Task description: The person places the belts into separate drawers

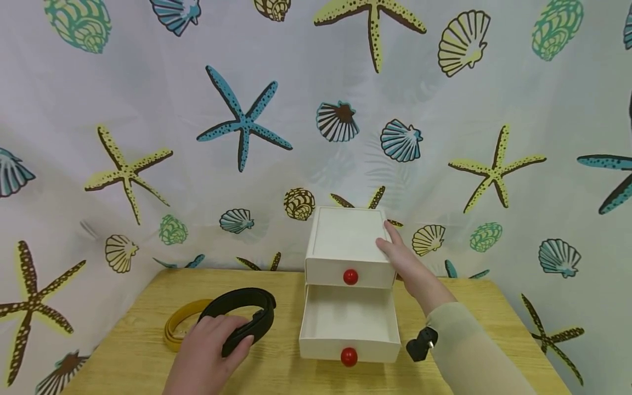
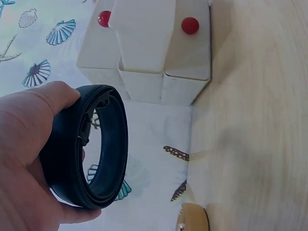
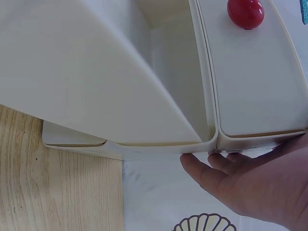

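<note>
1. My L hand [image 1: 207, 348] grips coiled blk belt [image 1: 264, 322] above tbl [image 1: 123, 351], toward L edge.
2. My R hand [image 1: 408, 262], fingers extended, touches wht drawer unit [image 1: 351, 233] (mid. drawer [image 1: 321, 349] out) nr back edge.

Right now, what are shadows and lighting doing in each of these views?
Head: soft shadow under the open drawer; left wrist: the tabletop looks pale, with faint shadow beside the drawer unit; right wrist: the open drawer's front looks grey.

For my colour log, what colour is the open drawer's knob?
The knob is red, best seen in the head view.
</note>
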The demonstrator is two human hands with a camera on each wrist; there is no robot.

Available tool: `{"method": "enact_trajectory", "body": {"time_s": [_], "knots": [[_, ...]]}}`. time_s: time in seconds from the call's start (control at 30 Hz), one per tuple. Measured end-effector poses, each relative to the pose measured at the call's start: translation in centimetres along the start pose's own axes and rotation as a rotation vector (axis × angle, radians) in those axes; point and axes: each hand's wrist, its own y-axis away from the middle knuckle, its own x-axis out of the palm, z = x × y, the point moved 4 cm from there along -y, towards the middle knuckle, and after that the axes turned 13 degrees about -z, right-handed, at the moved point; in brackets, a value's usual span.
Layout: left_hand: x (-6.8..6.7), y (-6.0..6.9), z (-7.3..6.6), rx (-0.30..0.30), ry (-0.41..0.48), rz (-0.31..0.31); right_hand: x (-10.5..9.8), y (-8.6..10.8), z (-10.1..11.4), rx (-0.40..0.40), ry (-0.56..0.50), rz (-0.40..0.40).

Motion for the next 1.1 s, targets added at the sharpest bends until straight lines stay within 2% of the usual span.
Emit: {"method": "enact_trajectory", "body": {"time_s": [0.3, 0.77, 0.9, 1.1], "knots": [[-0.7, -1.2, -1.8, 0.012, 0.008, -0.022, 0.1, -0.2, 0.1, 0.01, -0.007, -0.002], [-1.6, -2.0, -4.0, 0.025, 0.048, -0.035, 0.1, -0.1, 0.0, 0.008, 0.007, -0.008], [-1.8, -2.3, -4.8, 0.047, 0.072, -0.044, 0.1, -0.1, 0.1, 0.008, 0.006, -0.009], [-1.7, -2.6, -5.8, 0.046, 0.117, -0.033, 0.0, 0.0, 0.0, 0.011, 0.001, -0.005]]}}
